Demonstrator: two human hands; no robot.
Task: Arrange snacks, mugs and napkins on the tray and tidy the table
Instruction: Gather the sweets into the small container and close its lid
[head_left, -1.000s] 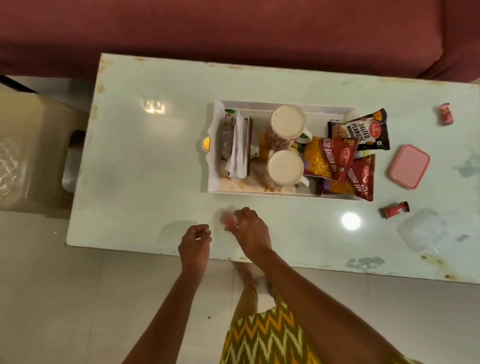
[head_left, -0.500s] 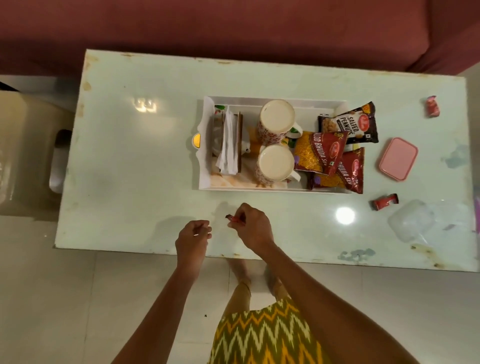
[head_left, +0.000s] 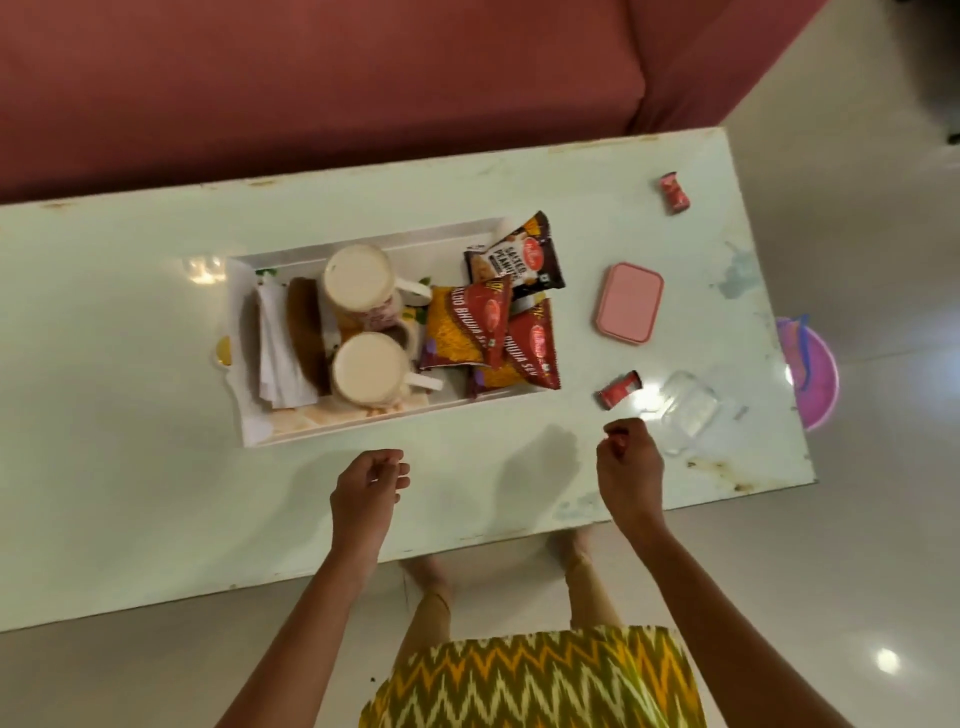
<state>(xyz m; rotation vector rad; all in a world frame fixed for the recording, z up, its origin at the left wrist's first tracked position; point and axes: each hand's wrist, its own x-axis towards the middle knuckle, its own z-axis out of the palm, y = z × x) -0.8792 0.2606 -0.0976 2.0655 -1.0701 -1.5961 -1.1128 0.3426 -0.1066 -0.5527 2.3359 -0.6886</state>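
Rightward now, right hand (head_left: 628, 462), nearer wrapper (head_left: 619, 389).

Right hand (head_left: 628, 462) moved right from beside the left hand (head_left: 366, 480), now fisted on a small red wrapper near the clear container (head_left: 688, 410).

Glossy pale table (head_left: 130, 441) with light glare, its edges chipped and stained. White tray (head_left: 363, 423), smooth and plastic-looking. Inside the tray: soft white paper napkins (head_left: 275, 353), glazed ceramic mugs (head_left: 358, 283), shiny foil snack packets (head_left: 483, 325). Right of the tray: matt pink plastic lid (head_left: 629, 303), clear plastic container (head_left: 688, 410).
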